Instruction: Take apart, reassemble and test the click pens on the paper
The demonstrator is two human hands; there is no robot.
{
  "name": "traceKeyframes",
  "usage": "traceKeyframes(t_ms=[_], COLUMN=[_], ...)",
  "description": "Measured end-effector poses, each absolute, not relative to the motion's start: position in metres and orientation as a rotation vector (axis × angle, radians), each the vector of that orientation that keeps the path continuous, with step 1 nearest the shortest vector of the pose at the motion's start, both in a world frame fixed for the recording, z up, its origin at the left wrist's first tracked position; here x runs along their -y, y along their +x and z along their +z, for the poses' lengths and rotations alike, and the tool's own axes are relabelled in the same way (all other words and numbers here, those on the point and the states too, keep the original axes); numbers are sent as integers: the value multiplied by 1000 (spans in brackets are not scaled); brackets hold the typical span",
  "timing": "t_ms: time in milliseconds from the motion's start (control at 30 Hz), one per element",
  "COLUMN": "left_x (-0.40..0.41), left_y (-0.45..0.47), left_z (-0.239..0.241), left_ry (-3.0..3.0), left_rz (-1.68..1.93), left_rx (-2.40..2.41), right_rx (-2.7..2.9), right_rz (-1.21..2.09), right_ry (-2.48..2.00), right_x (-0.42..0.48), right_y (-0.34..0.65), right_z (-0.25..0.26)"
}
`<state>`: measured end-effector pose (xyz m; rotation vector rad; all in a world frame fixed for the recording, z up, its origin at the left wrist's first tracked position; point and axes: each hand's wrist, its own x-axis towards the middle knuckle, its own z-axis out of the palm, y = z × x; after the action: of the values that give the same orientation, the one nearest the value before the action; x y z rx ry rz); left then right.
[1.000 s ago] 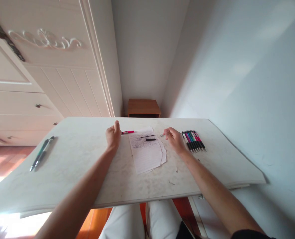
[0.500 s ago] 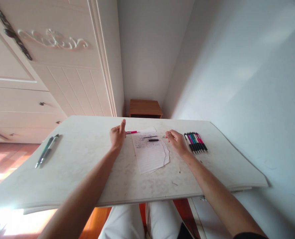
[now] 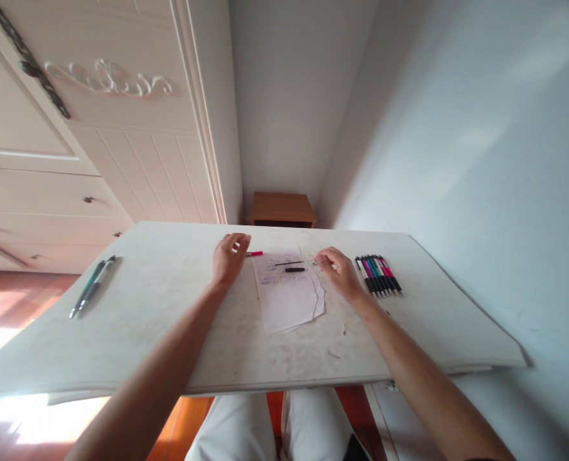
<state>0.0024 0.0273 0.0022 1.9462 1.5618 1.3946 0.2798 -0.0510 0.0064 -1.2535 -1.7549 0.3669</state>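
As the slim, pink, plastic-looking pen barrel (image 3: 255, 254) seems light and stiff, its middle suits pinching; the left hand (image 3: 228, 264) is released, whether the right hand (image 3: 337, 266) grasps anything I cannot tell.

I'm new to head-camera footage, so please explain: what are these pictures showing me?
There's no machine: these are a person's two bare hands, filmed by one camera on their head, looking forward and down. On the white table lie torn, scribbled paper sheets with a thin dark rod and short black piece on top. A row of pens lies right, two pens far left. The left hand is beside a pink piece, the right hand at something tiny. Whether either is gripped is unclear.
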Motion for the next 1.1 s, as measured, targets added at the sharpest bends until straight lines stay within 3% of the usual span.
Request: traceKeyframes(t_ms=[500, 1100], left_x=[-42, -41], left_y=[-22, -32], left_z=[-12, -11], left_ry=[2164, 2171], left_rz=[934, 1011], left_rx=[-1467, -1222], right_rx=[1757, 2199], right_rz=[278, 378], right_ry=[-1170, -1401], right_x=[47, -4], right_y=[277, 220], right_z=[10, 30])
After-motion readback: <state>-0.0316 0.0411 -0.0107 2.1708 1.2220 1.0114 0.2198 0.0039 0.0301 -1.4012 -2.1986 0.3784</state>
